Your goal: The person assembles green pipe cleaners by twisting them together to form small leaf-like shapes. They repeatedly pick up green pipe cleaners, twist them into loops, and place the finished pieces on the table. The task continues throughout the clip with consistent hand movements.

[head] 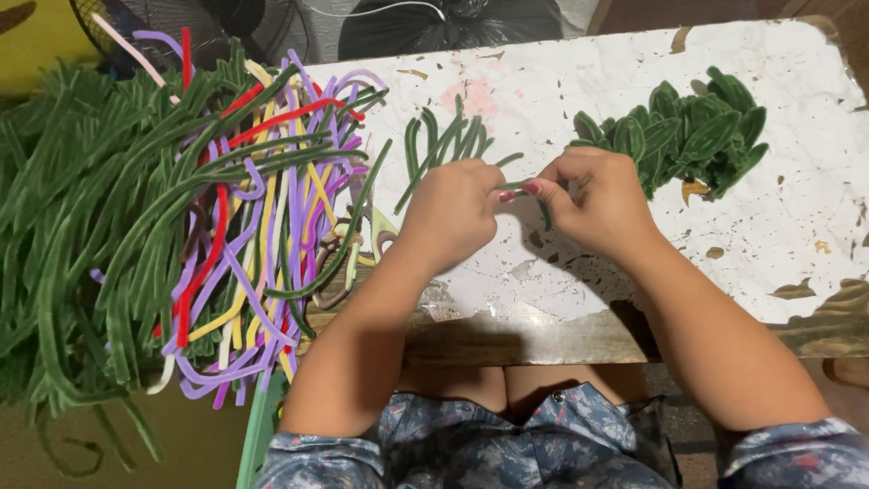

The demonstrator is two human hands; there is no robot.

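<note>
- Nearest the person, the front edge of the worn white table [579, 299] sat just above the knees; a dropped piece would likely have slipped off that edge into the lap.
- The left hand [450, 215] was closed in a pinch on one end of a short green pipe cleaner [514, 186], and the right hand [593, 201] was pinched shut on the other end, both held low over the table's middle. Twisting that hard could have kinked the wire unevenly or poked a fingertip with its cut end.
- At the left, the tangled heap of coloured pipe cleaners [262, 226] hung over the table edge; the left elbow, near it, could have snagged a strand and dragged the lot down.
- Beyond the hands, a small bundle of green loops [444, 140] lay close enough to be swept aside by a wrist.
- Farthest right, the pile of finished green leaf shapes [688, 136] lay near the right hand; a careless reach might have scattered or flattened them.
</note>
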